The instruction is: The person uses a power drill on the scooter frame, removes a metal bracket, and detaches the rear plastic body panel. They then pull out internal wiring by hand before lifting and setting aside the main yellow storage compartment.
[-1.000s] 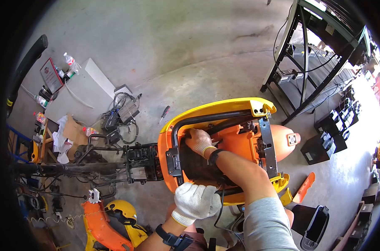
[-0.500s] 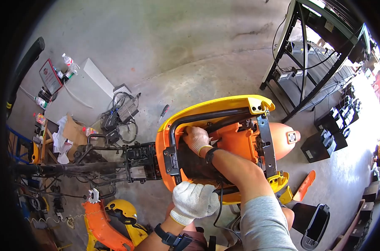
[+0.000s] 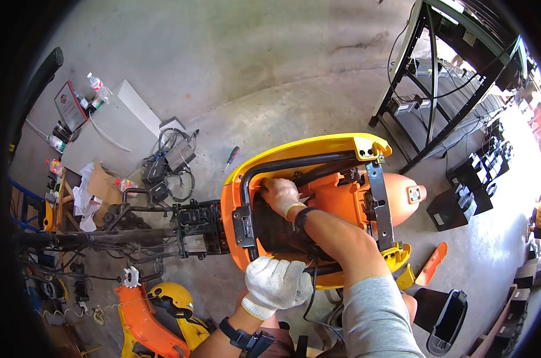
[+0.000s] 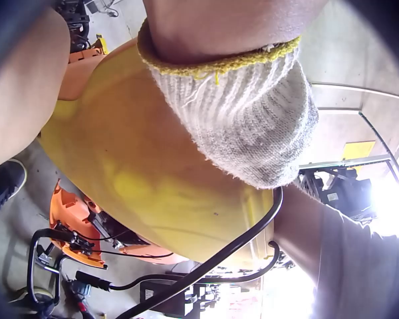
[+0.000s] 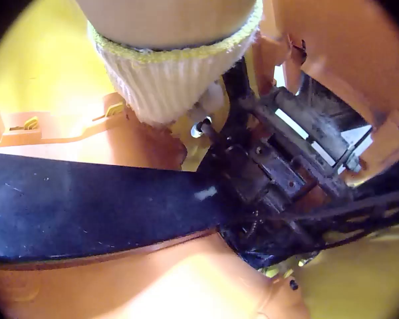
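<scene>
A yellow and orange scooter body shell [image 3: 309,144] lies in front of me, with a black tube frame [image 3: 247,188] inside its rim. My left hand [image 3: 277,283], in a white knit glove, grips the near rim with curled fingers, where a black cable [image 3: 314,292] hangs down. In the left wrist view the glove lies over the top of the yellow side panel [image 4: 153,173]. My gloved right hand [image 3: 280,196] reaches deep into the shell at its far inner wall. The right wrist view shows it beside a dark metal bracket [image 5: 266,166]; its fingers are mostly hidden.
A bare scooter chassis [image 3: 127,237] stretches to the left. A screwdriver [image 3: 232,156] lies beyond the shell. An orange panel [image 3: 154,325] and a yellow helmet [image 3: 170,298] lie near left. Black boxes [image 3: 452,207] and a metal rack [image 3: 431,101] stand at right.
The head view has shifted slightly. Both hands keep their places on and inside the shell, with hardly any visible movement.
</scene>
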Demonstrator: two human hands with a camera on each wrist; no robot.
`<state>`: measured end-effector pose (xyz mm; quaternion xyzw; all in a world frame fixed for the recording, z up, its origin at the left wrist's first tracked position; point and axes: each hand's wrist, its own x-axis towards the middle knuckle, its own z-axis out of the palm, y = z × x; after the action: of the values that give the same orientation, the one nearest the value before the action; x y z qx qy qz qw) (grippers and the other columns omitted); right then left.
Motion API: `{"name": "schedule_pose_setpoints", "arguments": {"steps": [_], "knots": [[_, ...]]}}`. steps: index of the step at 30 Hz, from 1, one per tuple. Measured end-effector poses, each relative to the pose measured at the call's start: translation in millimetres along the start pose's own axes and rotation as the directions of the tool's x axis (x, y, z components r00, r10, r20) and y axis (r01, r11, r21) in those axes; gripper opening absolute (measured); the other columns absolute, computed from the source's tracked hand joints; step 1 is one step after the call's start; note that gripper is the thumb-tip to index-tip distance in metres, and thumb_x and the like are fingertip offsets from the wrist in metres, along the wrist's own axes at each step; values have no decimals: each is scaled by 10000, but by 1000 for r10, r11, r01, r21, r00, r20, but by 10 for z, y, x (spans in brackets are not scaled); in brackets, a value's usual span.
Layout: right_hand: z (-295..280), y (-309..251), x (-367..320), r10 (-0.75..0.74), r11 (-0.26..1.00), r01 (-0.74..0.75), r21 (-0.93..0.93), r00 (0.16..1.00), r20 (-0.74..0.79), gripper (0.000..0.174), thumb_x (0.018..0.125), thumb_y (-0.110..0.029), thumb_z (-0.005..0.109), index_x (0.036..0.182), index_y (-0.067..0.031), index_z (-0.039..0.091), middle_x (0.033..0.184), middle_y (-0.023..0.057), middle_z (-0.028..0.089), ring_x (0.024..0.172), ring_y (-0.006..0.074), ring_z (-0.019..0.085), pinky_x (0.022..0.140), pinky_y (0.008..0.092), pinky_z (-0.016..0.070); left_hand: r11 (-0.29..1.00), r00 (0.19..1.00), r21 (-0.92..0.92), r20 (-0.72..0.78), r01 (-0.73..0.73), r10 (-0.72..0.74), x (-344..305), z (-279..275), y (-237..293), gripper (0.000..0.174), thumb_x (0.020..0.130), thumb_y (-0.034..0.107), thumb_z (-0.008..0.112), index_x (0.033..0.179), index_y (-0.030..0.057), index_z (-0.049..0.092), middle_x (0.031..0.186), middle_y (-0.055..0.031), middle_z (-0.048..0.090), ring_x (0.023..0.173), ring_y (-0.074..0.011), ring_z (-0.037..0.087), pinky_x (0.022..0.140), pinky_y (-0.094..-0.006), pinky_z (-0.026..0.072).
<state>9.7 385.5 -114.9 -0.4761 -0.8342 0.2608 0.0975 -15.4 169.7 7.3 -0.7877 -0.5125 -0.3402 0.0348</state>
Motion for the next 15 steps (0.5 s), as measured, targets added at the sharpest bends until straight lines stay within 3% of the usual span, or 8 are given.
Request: {"name": "schedule_pose_setpoints", "arguments": {"steps": [1, 9, 10, 15], "knots": [[-8, -11, -1, 1, 1000, -1, -1, 1000, 2, 364, 923, -385, 586, 1115, -102, 709, 1016, 184, 725, 976, 355, 699, 883, 463, 544, 1000, 999, -6, -41, -22, 21, 7, 15, -5, 148, 737, 234, 684, 817, 126, 623, 552, -6, 470, 463, -200, 505, 463, -353, 384], [-40, -18, 17, 34, 998, -30, -52, 997, 72, 363, 924, -363, 548, 990, -74, 757, 1034, 194, 725, 987, 359, 699, 897, 453, 547, 1000, 998, 9, -55, -20, 20, 30, 8, 7, 119, 742, 224, 671, 771, 126, 609, 544, -10, 457, 459, -201, 489, 472, -349, 382], [16, 28, 30, 5, 1000, -5, -8, 1000, 20, 367, 904, -366, 561, 999, -67, 752, 999, 209, 718, 960, 378, 695, 891, 470, 540, 1000, 1000, 2, 10, 18, -18, -11, -23, 19, 220, 710, 255, 706, 886, 124, 686, 601, -16, 574, 515, -228, 572, 519, -382, 433], [43, 138, 75, -84, 986, 87, 139, 996, -32, 359, 866, -349, 595, 1044, -75, 744, 970, 237, 703, 936, 412, 679, 884, 493, 521, 999, 998, 3, -31, 47, -47, 8, -8, 37, 216, 685, 244, 715, 859, 122, 674, 594, -13, 563, 507, -223, 562, 510, -370, 429]]}}
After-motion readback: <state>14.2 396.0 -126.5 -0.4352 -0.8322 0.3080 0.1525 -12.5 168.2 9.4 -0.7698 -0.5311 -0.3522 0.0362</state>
